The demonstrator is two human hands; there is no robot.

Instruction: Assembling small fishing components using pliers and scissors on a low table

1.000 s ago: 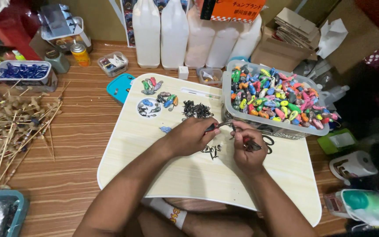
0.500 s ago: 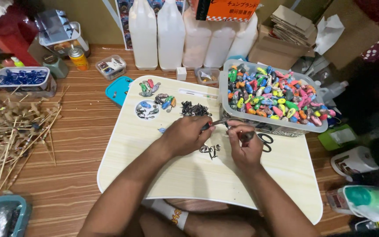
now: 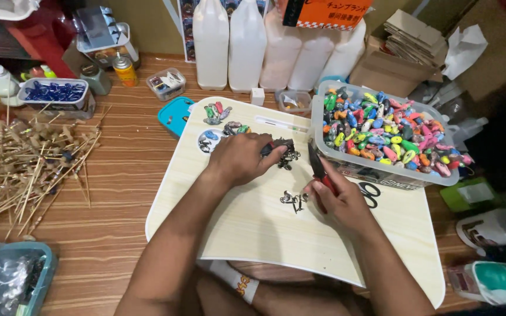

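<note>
The left hand lay knuckles-up on the pale wooden board, its fingers curled down into a small heap of dark metal hooks — grasping some of them, though how many could not be told. The right hand rested nearer the body, fingers clenched round the red handles of a pair of pliers, whose dark nose pointed up and away toward the heap. Between the two hands, just beside the right thumb, a second little cluster of hooks lay loose on the board. A pair of black-handled scissors sat just right of the right hand, against the foot of a clear plastic tub filled with small lures in many colours.

At the far left corner of the board lay three small groups of painted lures. A teal lid lay on the bench touching the board's edge — and well to the left, a spread of thin bamboo sticks. Behind stood four white plastic jugs, a small tub of blue pieces, and cardboard boxes at the far right.
</note>
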